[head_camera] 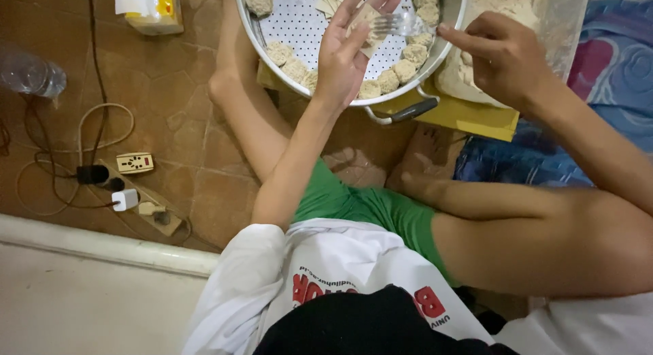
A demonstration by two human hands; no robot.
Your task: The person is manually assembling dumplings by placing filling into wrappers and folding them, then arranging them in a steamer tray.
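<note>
My left hand [343, 55] is raised palm-up over a round white perforated steamer tray [299, 18], with a pale dumpling wrapper [371, 45] lying across its spread fingers. My right hand [507, 59] pinches the handle of a clear plastic fork [401, 23], whose tines reach over the wrapper. Several shaped dumplings [391, 76] line the tray's near rim. A container of pale minced filling [500, 4] stands just behind my right hand.
The tray rests on a yellow board [469, 117] on the brown tiled floor. A power strip with plugs and cables [132, 185] lies to the left, near a plastic bottle [30, 72] and a carton [149, 8]. My crossed legs are below; blue patterned cloth [612, 69] is on the right.
</note>
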